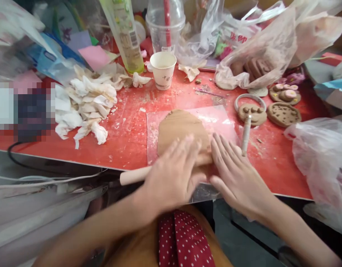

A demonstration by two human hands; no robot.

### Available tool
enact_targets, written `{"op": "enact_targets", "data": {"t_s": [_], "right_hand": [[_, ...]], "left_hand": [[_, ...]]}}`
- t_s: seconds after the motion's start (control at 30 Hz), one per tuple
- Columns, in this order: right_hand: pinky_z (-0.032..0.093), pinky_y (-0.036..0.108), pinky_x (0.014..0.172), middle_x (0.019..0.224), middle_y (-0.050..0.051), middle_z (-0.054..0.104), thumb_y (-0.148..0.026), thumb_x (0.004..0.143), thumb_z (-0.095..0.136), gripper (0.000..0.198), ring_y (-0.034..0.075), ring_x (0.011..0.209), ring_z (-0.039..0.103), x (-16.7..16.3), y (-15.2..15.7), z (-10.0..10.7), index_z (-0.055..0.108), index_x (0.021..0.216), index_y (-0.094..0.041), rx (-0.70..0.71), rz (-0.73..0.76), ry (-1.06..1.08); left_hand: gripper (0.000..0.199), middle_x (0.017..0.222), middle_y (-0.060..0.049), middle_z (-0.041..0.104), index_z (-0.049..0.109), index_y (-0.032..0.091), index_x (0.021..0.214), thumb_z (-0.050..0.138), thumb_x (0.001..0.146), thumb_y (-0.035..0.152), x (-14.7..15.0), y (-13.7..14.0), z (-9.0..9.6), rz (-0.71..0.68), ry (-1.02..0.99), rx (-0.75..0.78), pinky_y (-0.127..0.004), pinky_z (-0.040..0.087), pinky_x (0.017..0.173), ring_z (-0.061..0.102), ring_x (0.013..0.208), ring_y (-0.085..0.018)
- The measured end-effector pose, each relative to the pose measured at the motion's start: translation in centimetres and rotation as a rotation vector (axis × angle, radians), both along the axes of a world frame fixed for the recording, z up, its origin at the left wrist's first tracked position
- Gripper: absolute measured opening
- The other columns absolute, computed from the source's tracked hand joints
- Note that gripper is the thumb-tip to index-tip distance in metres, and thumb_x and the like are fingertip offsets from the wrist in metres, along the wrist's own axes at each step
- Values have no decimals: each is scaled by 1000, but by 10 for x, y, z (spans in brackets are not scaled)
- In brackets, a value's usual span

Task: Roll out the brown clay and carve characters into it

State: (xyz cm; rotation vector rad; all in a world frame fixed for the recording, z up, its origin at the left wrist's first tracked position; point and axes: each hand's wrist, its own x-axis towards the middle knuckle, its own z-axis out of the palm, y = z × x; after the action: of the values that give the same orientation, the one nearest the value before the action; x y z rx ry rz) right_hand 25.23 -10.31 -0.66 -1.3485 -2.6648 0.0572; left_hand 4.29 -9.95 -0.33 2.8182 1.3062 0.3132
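A wooden rolling pin (136,175) lies across the near edge of a flat brown clay slab (180,128). The slab rests on a clear plastic sheet (222,118) on the red table. My left hand (175,168) presses flat on the pin, its fingers stretched forward over the clay and slightly blurred. Flat on the pin's right part is my right hand (233,170), fingers extended, with the palm hiding that end of the pin. Neither hand's fingers wrap around the pin. Just right of my right hand lies a clay-smeared knife-like tool (246,135).
Crumpled tissues (90,100) are heaped at the left. A paper cup (163,70) stands behind the clay, near a plastic cup (165,26) and a tall bottle (128,40). Decorated clay discs (283,113), a ring (250,97) and plastic bags (324,152) occupy the right side.
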Motion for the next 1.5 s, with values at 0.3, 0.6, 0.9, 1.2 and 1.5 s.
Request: {"op": "enact_targets", "data": {"t_s": [0.3, 0.6, 0.9, 1.2, 1.5], "right_hand": [[11, 51, 121, 158, 24, 10, -53, 98, 4, 79, 31, 148, 4, -33, 123, -5, 17, 149, 6, -14, -155, 33], [17, 50, 120, 160, 16, 4, -48, 100, 16, 71, 26, 149, 3, -8, 19, -8, 2, 153, -2, 71, -49, -29], [9, 47, 122, 158, 23, 8, -55, 98, 11, 81, 29, 148, 5, -29, 112, -5, 14, 150, 7, 35, -176, -39], [8, 49, 121, 160, 17, 6, -54, 97, 5, 78, 26, 149, 4, -20, 74, -4, 13, 152, 1, 12, -118, -33], [10, 52, 121, 159, 19, 9, -59, 97, 5, 80, 26, 149, 3, -17, 71, -10, 12, 152, -1, 83, -116, -20]], "left_hand": [[85, 159, 2, 21, 15, 8, 151, -18, 89, 57, -9, 119, 5, 255, -8, -27, -43, 1, 126, -3, 150, -17], [64, 156, -17, 25, 26, -1, 147, 27, 99, 42, -8, 15, 1, 64, -37, 86, -40, 16, 123, 20, 147, -26], [63, 160, -14, 14, 15, 2, 150, 28, 98, 36, -19, 114, 6, 160, -16, 162, -47, 7, 124, 10, 150, -24], [63, 157, -21, 20, 21, -7, 146, 24, 99, 36, -24, 66, 3, 272, -58, 142, -44, 16, 123, 12, 149, -28], [63, 157, -18, 21, 22, -1, 148, 27, 99, 39, -30, 69, -4, 166, -23, 179, -44, 15, 123, 18, 148, -25]]}}
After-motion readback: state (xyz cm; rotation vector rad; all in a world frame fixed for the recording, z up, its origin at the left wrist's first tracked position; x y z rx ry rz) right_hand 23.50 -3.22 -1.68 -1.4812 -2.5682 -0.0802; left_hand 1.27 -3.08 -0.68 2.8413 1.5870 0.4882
